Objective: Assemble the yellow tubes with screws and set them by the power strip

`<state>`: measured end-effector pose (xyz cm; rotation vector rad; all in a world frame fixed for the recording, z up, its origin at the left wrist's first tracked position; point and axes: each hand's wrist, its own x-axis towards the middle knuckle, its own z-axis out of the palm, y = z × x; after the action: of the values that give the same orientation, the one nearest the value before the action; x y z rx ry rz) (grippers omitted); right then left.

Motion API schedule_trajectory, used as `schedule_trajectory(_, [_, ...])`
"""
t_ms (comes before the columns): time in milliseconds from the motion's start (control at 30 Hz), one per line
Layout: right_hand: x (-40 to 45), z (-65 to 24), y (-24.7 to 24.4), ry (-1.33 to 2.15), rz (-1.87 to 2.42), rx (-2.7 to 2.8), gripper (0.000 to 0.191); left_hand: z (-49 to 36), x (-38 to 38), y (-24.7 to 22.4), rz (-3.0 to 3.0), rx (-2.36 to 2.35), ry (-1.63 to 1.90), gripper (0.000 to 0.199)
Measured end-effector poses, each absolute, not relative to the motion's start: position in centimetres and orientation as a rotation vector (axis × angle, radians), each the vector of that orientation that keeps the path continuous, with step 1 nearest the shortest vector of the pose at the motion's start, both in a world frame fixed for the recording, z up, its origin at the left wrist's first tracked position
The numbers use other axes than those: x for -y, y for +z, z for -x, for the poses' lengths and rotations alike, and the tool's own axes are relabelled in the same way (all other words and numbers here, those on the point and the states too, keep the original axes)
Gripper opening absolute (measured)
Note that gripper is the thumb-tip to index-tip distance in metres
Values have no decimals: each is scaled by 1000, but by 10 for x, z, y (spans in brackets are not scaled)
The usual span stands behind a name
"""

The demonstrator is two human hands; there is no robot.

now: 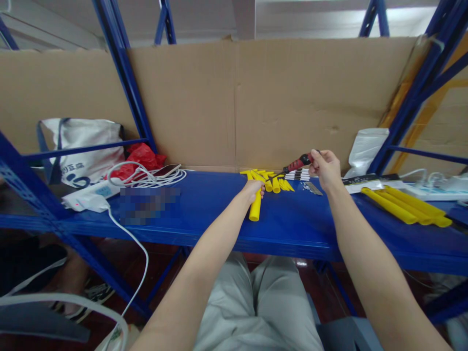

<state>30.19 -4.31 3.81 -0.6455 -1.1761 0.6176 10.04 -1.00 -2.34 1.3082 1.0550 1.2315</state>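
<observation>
My left hand (255, 189) is closed around a yellow tube (255, 210), whose lower end sticks out below the fist over the blue shelf (215, 204). In my right hand (326, 168) is a screwdriver (298, 163) with a red and black handle, pinched near the handle's end. Its thin dark shaft slants down left to the top of my left hand; whether the tip touches the tube is hidden. Just behind my left hand lie several short yellow tubes and pointed yellow pieces (277, 185). White strips with dark bands (298, 174) and small metal parts (312, 188) lie beneath the screwdriver.
Longer yellow tubes (409, 207) lie at the right, near a white power strip (427, 191) and a white pouch (366, 151). At left are a cloth bag (87, 146), a red plastic bag (146, 158) and coiled white cable (161, 179). Cardboard (285, 97) walls the back.
</observation>
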Motion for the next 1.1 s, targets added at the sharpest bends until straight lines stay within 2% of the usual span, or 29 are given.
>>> schedule_trajectory(200, [42, -301, 37, 617, 690, 1082, 36, -100, 16, -18, -1223, -1123, 1132, 15])
schedule_trajectory(500, [52, -303, 41, 852, 663, 1114, 31, -100, 21, -14, -1179, -1131, 1141, 20])
schedule_trajectory(800, [41, -310, 32, 813, 678, 1036, 43, -100, 21, -13, -1180, -1139, 1155, 20])
schedule_trajectory(1100, [48, -307, 38, 915, 663, 1061, 30, -101, 19, -15, -1263, -1113, 1211, 20])
